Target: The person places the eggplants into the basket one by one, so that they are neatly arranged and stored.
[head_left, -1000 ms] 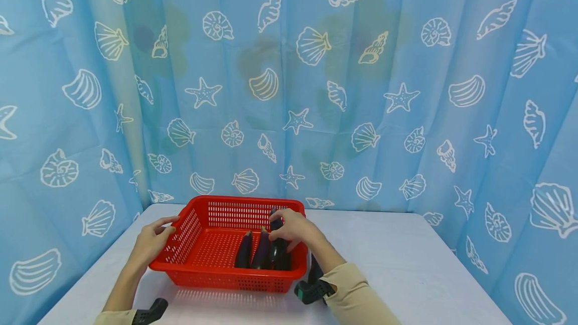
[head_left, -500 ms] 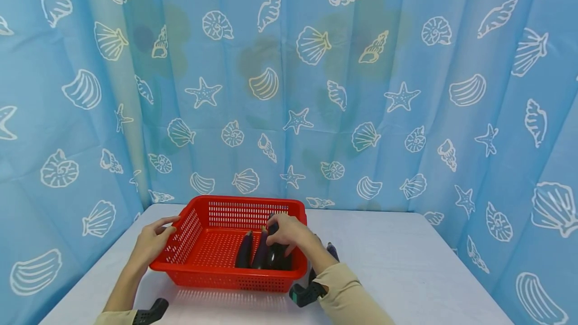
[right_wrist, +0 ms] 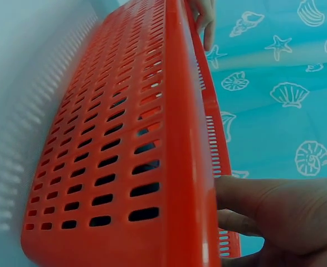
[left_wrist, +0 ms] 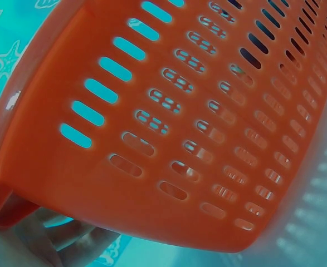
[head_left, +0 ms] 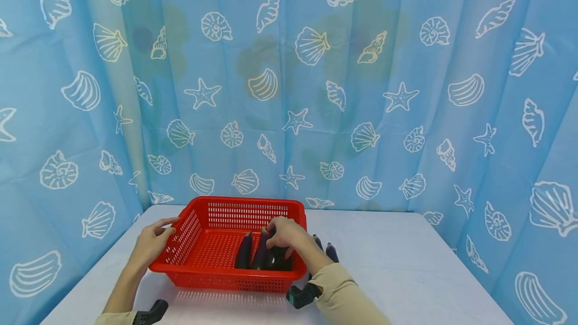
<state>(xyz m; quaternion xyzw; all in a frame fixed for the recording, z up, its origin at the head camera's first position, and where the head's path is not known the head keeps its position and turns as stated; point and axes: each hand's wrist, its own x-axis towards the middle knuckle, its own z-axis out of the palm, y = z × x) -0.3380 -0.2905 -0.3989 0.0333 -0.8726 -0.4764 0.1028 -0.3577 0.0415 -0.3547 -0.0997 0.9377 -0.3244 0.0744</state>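
Observation:
A red plastic basket (head_left: 217, 273) stands on the table, with several dark purple eggplants at its right end. One eggplant (head_left: 244, 251) lies leftmost, another (head_left: 260, 250) beside it. My right hand (head_left: 286, 232) reaches over the right side and grips the upper part of a further eggplant (head_left: 272, 261), mostly covered by the fingers. In the right wrist view, the right hand (right_wrist: 280, 217) shows beyond the rim, its fingertips hidden inside the basket. My left hand (head_left: 152, 242) holds the basket's left rim; the left wrist view shows its fingers (left_wrist: 79, 242) below the rim.
Two more eggplants (head_left: 331, 252) lie on the white table (head_left: 397, 265) right of the basket, partly behind the right forearm. A blue curtain (head_left: 289, 89) with white shell prints hangs behind and at both sides.
My right hand has shifted slightly left and lower with the eggplant, whose top has sunk behind the fingers. The eggplants right of the basket show more past the forearm. The left hand stays put.

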